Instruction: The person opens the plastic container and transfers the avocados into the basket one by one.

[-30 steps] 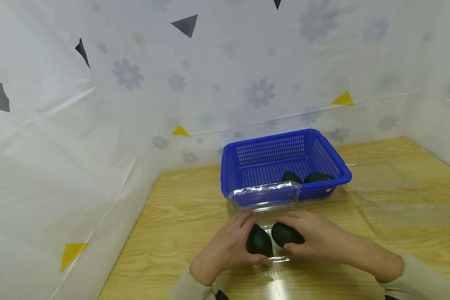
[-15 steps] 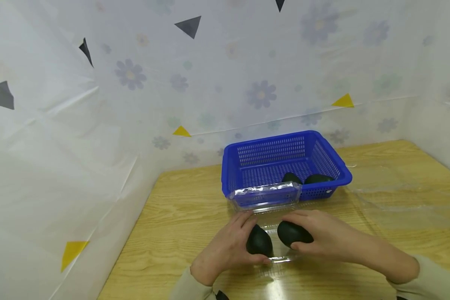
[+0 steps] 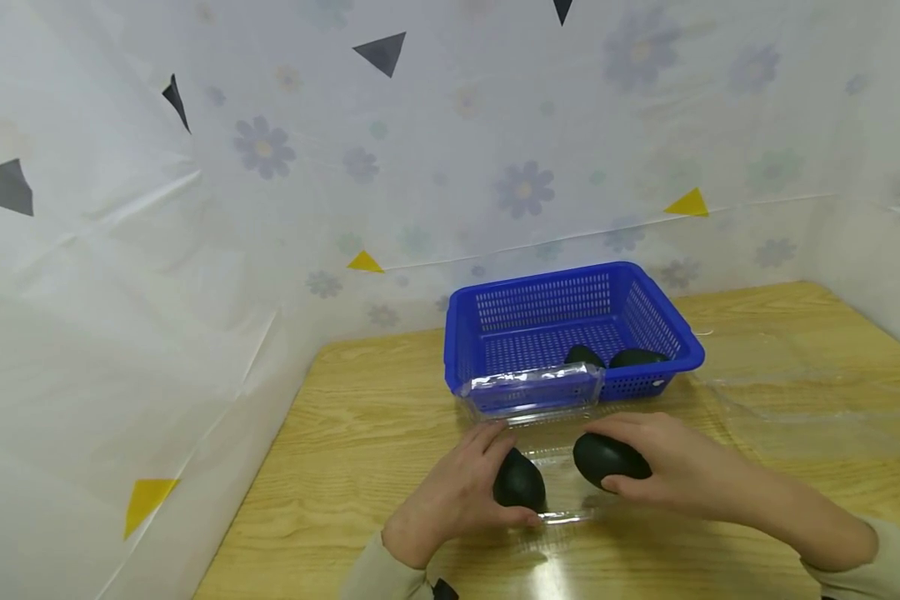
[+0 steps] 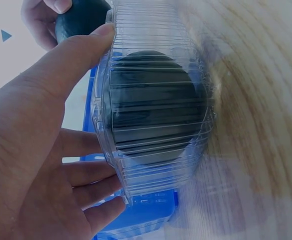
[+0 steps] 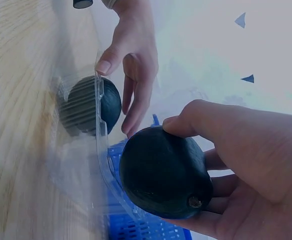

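My right hand (image 3: 675, 462) grips a dark green avocado (image 3: 611, 462) between thumb and fingers. In the right wrist view this avocado (image 5: 161, 172) shows its stem end and sits just above the rim of an open clear plastic clamshell container (image 5: 102, 160). My left hand (image 3: 461, 487) spans the container's left end, thumb and fingertips holding opposite edges. Inside that end, under the left palm, lies another avocado (image 3: 520, 483); the left wrist view shows this avocado (image 4: 156, 107) through the ribbed clear wall. The container's raised lid (image 3: 532, 390) leans toward the basket.
Behind the container stands a blue plastic basket (image 3: 457, 333), with two dark avocados (image 3: 636, 357) visible near its front right corner. Clear plastic containers (image 3: 810, 408) lie at the right of the wooden table (image 3: 375, 417). Flowered sheeting (image 3: 420, 167) hangs around the back and sides.
My right hand has moved rightward with its avocado, away from the one at the left end. My left hand and the container have stayed nearly still.
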Action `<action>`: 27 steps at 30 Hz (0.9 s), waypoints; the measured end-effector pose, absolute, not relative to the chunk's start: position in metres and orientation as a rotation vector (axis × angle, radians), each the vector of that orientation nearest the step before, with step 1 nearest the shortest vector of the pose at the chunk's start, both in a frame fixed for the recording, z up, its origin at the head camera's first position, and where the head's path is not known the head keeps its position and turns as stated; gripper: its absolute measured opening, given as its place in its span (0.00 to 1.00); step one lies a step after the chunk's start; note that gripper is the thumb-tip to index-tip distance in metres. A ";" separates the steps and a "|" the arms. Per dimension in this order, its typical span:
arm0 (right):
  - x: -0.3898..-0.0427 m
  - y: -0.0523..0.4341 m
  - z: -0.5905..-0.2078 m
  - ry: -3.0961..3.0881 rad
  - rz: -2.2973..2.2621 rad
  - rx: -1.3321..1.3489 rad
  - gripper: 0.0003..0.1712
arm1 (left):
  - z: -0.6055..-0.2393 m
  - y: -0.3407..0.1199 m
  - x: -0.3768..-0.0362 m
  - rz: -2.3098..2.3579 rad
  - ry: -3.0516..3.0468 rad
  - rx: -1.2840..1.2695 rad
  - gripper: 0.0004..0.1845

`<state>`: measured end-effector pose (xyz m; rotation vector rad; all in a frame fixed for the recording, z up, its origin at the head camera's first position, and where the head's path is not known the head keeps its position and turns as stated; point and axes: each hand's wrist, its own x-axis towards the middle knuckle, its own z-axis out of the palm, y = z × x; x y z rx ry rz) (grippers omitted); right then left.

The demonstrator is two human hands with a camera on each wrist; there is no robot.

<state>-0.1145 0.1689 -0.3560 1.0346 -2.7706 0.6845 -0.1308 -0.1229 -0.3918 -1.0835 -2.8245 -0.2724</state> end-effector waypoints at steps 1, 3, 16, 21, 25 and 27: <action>-0.115 0.171 -0.356 -2.758 0.683 1.032 0.28 | -0.392 -0.123 -0.131 -0.274 -2.825 -1.084 0.51; -0.115 0.176 -0.356 -2.736 0.684 1.029 0.28 | -0.392 -0.123 -0.131 -0.267 -2.821 -1.083 0.51; -0.121 0.211 -0.345 -2.819 0.678 0.856 0.31 | -0.392 -0.122 -0.131 -0.264 -2.829 -1.087 0.51; -0.123 0.224 -0.343 -2.838 0.673 0.790 0.32 | -0.392 -0.122 -0.130 -0.269 -2.843 -1.077 0.51; -0.126 0.234 -0.343 -2.863 0.668 0.748 0.34 | -0.392 -0.122 -0.130 -0.272 -2.847 -1.077 0.51; -0.129 0.239 -0.342 -2.879 0.688 0.723 0.34 | -0.392 -0.122 -0.130 -0.266 -2.843 -1.081 0.51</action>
